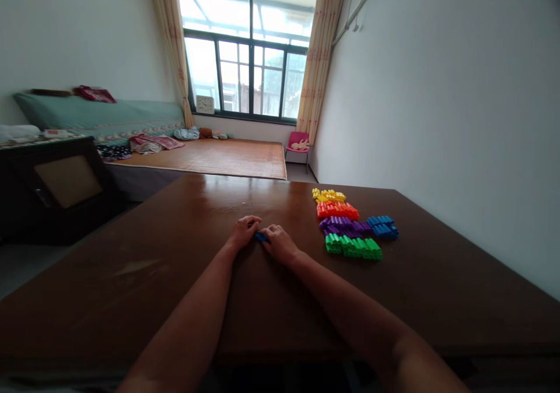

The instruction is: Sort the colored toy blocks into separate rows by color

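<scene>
A small blue plastic piece (261,237) lies low over the table between my two hands, mostly covered by fingers. My right hand (280,245) is closed on its right side, thumb and fingers pressed together. On the other side, my left hand (243,233) curls its fingers in against the blue piece's left end. Right of my hands are stacked plastic pieces, sorted by colour: green (353,247), purple (343,227), blue (382,227), orange-red (337,210) and yellow (329,195). Whether the held blue is one piece or more, I cannot tell.
The brown table (175,299) has a glossy top. Beyond its far edge are a bed (227,155) with cloths on it and a pink chair (298,141). A dark cabinet (56,183) stands at the left, a white wall (437,90) at the right.
</scene>
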`<state>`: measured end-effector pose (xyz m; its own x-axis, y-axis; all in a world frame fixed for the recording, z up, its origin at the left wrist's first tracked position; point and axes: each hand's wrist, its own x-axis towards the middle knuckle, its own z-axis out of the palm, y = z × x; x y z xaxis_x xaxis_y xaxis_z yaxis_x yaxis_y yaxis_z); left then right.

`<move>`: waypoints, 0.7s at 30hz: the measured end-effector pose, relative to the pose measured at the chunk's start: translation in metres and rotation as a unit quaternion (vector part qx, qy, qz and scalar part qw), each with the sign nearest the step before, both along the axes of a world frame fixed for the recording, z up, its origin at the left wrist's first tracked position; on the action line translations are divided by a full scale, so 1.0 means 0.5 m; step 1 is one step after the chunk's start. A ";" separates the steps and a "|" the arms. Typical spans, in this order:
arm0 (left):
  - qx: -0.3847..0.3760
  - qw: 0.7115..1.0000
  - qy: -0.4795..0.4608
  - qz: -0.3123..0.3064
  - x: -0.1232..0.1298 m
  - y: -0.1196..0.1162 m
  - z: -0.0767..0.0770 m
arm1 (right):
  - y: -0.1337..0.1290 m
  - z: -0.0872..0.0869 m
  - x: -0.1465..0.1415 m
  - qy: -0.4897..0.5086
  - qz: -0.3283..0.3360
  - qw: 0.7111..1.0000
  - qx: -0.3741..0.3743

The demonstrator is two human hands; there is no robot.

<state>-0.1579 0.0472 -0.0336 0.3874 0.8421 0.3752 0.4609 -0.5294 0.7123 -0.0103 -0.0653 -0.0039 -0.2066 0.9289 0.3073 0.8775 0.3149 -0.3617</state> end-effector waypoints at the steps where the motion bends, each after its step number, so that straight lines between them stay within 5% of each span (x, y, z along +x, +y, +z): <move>1: 0.007 1.000 0.010 -0.002 -0.001 0.000 0.000 | -0.010 0.007 0.008 0.004 0.009 1.000 0.008; 5: 0.021 0.998 0.052 -0.010 -0.004 0.001 0.000 | -0.056 0.056 0.116 0.034 -0.024 0.994 0.101; 10: 0.020 0.996 0.085 -0.009 -0.004 0.001 0.006 | -0.113 0.085 0.442 0.084 -0.261 0.927 0.257; 15: 0.018 0.995 0.098 -0.003 -0.005 0.008 0.009 | -0.188 -0.014 0.720 0.107 -0.443 0.840 0.295; 18: 0.021 0.995 0.102 -0.009 -0.007 0.015 0.005 | -0.210 -0.073 0.775 0.102 -0.440 0.847 0.282; 21: 0.024 0.994 0.106 -0.013 -0.008 0.017 0.003 | -0.211 -0.092 0.783 0.068 -0.418 0.865 0.269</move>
<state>-0.1617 0.0555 -0.0319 0.4832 0.8136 0.3234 0.5833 -0.5747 0.5741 0.3810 -0.1709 -0.0498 0.5411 0.4516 0.7094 0.8402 -0.2548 -0.4786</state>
